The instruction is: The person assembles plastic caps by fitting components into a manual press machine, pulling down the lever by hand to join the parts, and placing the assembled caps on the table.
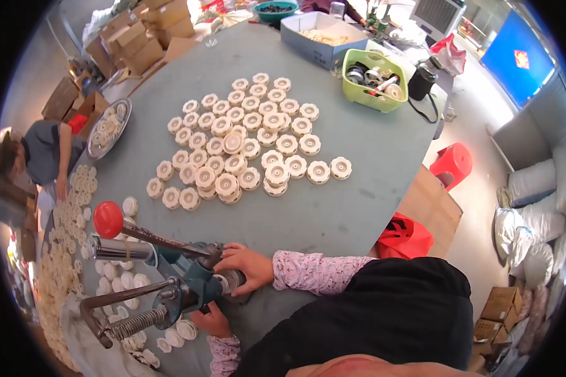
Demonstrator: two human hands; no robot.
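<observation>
A teal hand press (185, 284) with a red-knobbed lever (109, 219) and a coil spring (137, 322) stands at the near edge of the grey-green table (333, 207). My right hand (246, 266) curls around a pale round part (233, 281) at the press's nose. My left hand (212, 320) is tucked low against the press's base, its fingers partly hidden. Small white caps (182, 330) lie just beside that hand. Farther out on the table, a large cluster of white flower-shaped knobs (245, 144) is spread flat.
Another person (41, 154) works at the left beside more white knobs (66, 251) and a metal tray (121, 107). A green basket (374, 100) and a pale blue box (308, 47) stand at the far edge. A red stool (451, 164), red bag (405, 237) and cardboard boxes (138, 38) surround the table.
</observation>
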